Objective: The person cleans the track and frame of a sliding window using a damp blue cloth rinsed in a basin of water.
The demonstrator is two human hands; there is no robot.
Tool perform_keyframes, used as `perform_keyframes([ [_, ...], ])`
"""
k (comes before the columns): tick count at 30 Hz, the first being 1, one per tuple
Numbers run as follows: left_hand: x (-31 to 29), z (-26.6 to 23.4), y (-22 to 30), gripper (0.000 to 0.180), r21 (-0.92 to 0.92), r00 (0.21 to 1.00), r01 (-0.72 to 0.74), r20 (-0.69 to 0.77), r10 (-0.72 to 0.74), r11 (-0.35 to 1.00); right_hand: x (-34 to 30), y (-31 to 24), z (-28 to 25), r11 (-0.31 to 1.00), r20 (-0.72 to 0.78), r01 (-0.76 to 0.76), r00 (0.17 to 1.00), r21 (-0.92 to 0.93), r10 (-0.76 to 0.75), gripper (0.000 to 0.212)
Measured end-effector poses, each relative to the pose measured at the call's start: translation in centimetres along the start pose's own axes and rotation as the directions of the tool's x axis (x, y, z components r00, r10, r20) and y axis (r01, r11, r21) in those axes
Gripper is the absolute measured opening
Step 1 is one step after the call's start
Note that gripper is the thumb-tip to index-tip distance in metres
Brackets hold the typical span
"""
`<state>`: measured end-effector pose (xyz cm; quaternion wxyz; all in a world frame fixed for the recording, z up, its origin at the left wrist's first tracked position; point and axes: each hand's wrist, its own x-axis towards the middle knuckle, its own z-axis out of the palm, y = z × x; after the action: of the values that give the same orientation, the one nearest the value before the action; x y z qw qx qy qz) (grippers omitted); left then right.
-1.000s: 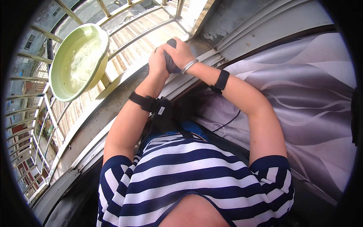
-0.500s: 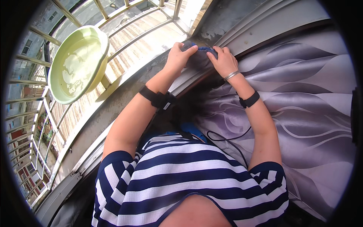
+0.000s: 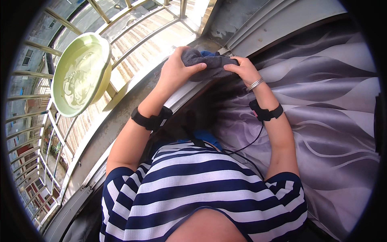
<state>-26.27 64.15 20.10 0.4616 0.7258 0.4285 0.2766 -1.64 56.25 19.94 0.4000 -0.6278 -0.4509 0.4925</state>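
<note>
A dark grey cloth [image 3: 213, 66] with a blue patch is bunched between my two hands, above the window sill. My left hand [image 3: 177, 68] grips its left end, thumb lying across the front and fingers hidden behind. At the right end, my right hand [image 3: 244, 70] pinches the cloth between thumb and fingers. Off to the left, a pale green basin [image 3: 105, 60] holding clear water stands tilted in view on the ledge outside, against the railing, apart from both hands.
Metal railing bars [image 3: 60, 20] fence the slatted ledge [image 3: 141, 44] outside. The sliding window frame and its sill [image 3: 117, 107] run diagonally beneath my left arm. A grey and white patterned curtain [image 3: 330, 105] hangs at the right. A black cable [image 3: 252, 141] trails near my right forearm.
Both hands have come slightly nearer to me with the cloth, and more of its grey surface shows. My left hand has shifted left. The basin still stands on the ledge.
</note>
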Motion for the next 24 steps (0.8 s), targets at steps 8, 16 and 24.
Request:
perform_keyframes([
  [8,-5.1,-0.6,-0.8,0.067,0.232,0.979,-0.128,0.183,0.086,0.964,-2.5,-2.6,2.6,-0.025,0.214,0.333,0.543,-0.943,-0.812,0.019],
  [16,-3.8,0.0,0.9,0.041,0.209,0.856,-0.437,-0.202,0.475,0.875,1.6,-0.7,2.4,-0.102,0.210,0.232,0.510,-0.967,-0.834,0.019],
  [24,-3.1,0.3,0.7,0.051,0.368,0.940,-0.283,-0.076,0.332,0.886,2.3,-0.2,1.7,-0.114,0.192,0.166,0.606,-0.980,-0.772,0.013],
])
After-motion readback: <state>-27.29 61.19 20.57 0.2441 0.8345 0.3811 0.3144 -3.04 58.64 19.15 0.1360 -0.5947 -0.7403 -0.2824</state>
